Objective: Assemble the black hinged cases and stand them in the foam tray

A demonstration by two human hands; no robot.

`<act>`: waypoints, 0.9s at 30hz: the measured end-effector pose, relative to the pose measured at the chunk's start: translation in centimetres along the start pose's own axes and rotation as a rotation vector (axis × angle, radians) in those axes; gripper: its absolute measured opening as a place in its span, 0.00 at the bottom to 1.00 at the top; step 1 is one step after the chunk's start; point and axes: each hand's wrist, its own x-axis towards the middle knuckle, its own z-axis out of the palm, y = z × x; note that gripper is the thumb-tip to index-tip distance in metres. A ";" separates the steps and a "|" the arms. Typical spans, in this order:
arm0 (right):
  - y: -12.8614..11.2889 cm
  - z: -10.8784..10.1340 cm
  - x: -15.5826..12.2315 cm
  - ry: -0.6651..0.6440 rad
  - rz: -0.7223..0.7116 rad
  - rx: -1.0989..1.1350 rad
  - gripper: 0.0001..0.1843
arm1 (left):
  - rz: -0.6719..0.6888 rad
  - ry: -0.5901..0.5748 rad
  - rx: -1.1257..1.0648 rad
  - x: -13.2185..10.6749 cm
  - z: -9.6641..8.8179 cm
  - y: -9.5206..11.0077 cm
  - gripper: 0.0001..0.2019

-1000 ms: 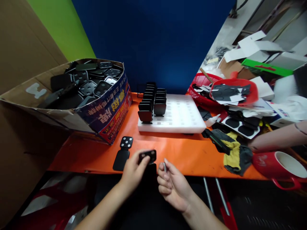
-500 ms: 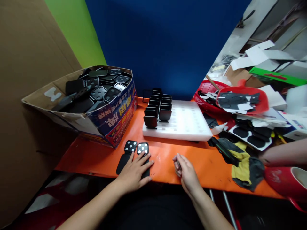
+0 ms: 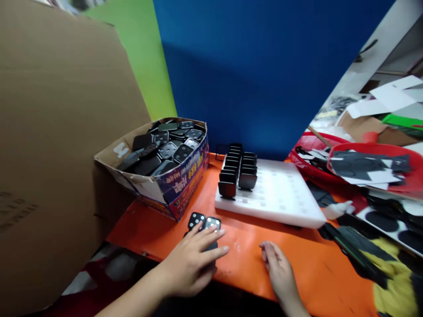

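Note:
My left hand [image 3: 193,257] lies over two black flat pieces with its fingers spread. At their top ends show a left dotted plate [image 3: 195,219] and a right dotted plate [image 3: 213,223], each black with several white dots. Much of both pieces is hidden under the palm and fingers. To the right, my right hand [image 3: 278,266] is held just above the orange tabletop [image 3: 243,251], thumb and fingers pressed together. Whatever it may hold is hidden. Beyond the hands is a white foam block [image 3: 280,198] with black plates [image 3: 227,189] standing upright in two rows at its left side.
A cardboard box [image 3: 185,189] full of black dotted plates stands at the left. On the right are a red basket [image 3: 304,163], a red scoop [image 3: 416,171] with dark scraps, a small white bottle [image 3: 337,210] and a yellow-grey glove [image 3: 393,273]. A blue panel [image 3: 241,79] rises behind.
The view has turned left and up, so everything sits farther right and lower. My left hand now covers more of the dotted plates. My right hand stays closed near the table's front.

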 end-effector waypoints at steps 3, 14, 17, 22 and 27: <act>-0.1 0.2 0.1 -0.007 0.010 -0.070 0.31 | -0.043 0.449 0.208 0.8 -7.0 -0.6 0.21; 1.6 0.0 1.5 -0.133 -0.027 -0.131 0.31 | -0.889 0.083 0.325 4.6 -22.4 -16.1 0.29; 1.8 0.0 1.4 -0.106 -0.048 -0.109 0.30 | -0.872 0.159 0.372 4.5 -22.0 -16.1 0.26; 1.0 0.2 0.9 -0.090 -0.058 -0.070 0.27 | -0.839 0.453 0.403 4.2 -23.0 -11.7 0.19; -0.2 0.8 0.1 -0.072 -0.063 0.026 0.22 | -0.586 0.857 -0.319 2.9 -17.9 -0.8 0.21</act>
